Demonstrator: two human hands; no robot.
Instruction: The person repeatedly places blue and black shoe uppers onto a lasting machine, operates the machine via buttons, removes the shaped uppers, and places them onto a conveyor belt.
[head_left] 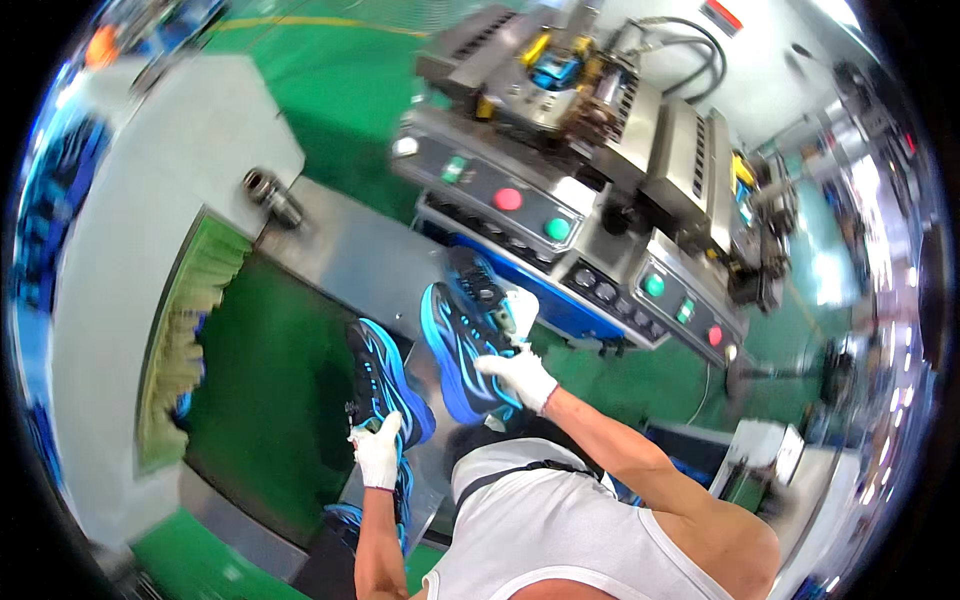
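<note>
My left hand (pixel 377 457), in a white glove, is closed on the heel end of a black and blue sneaker (pixel 388 378) with a thick blue sole. To its right, my right hand (pixel 520 376), also gloved in white, grips a second sneaker (pixel 452 350) by its collar area. Both sneakers tilt with their toes pointing away from me. Just beyond the right one is a dark sneaker (pixel 475 278), beside a white piece (pixel 521 312) I cannot identify. Below my left hand lies another blue and black shoe (pixel 345 518), partly hidden.
A machine with a button panel (pixel 480 185) and metal clamps stands ahead to the right. On the left is a grey housing (pixel 200 130) with a green strip curtain (pixel 180 345). A metal ledge (pixel 350 250) carries a cylindrical metal fitting (pixel 272 197). The floor is green.
</note>
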